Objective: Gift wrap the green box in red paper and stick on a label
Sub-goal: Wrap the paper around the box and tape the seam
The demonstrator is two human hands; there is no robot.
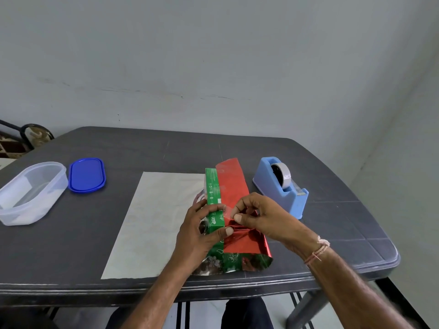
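The green box [213, 186] lies lengthwise on the table's middle, its right half covered by shiny red paper [231, 184]. The paper's white underside [154, 222] spreads flat to the left of the box. My left hand [197, 231] grips the box's near left side, thumb across the paper edge. My right hand [259, 217] pinches a short strip of clear tape [225, 211] at the seam where red paper meets green box. No label can be seen.
A light blue tape dispenser [282, 186] stands just right of the box. At the left sit a clear plastic container [31, 193] and its blue lid [86, 175]. The dark table's front edge [142, 288] runs close below the paper.
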